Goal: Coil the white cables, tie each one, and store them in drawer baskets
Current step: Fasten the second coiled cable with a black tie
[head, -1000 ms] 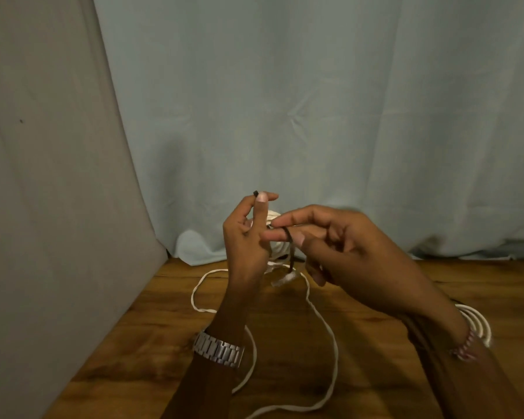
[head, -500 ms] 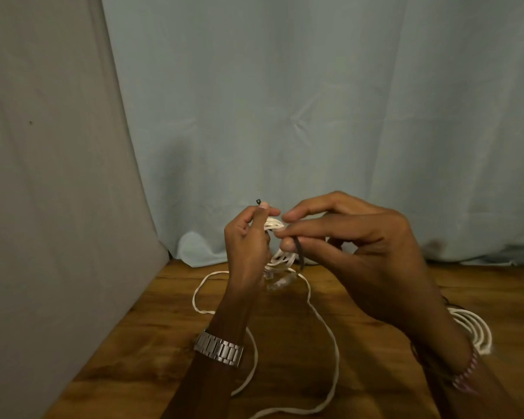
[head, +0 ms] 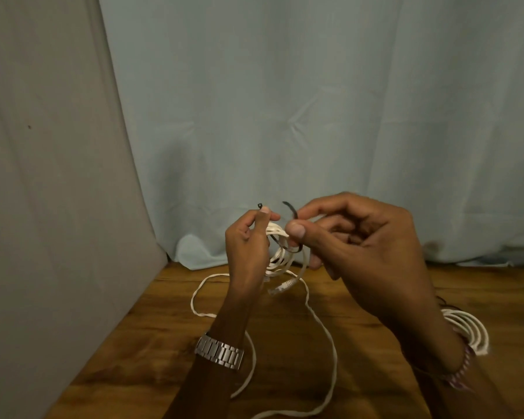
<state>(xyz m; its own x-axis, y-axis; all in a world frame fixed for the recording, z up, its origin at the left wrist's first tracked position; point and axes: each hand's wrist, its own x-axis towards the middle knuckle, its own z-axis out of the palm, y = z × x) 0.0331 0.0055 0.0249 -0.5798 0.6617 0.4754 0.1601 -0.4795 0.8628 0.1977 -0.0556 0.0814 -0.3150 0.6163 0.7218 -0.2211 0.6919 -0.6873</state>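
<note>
Tie tail now swung up past the coil — wrap nearly closed. Left hand pinching head end and coil, right hand pinching tail — held above table's back edge.

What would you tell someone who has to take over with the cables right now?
Left hand: holds the small cable coil and pinches one end of the black tie.
Right hand: pinches the tie's other end.
The tie loops round the coil, ends not joined.
One more coil lies on the table by the right wrist; a loose cable trails over the table.
Left: close the tie, coil the loose cable, store everything. No drawer in view.
</note>
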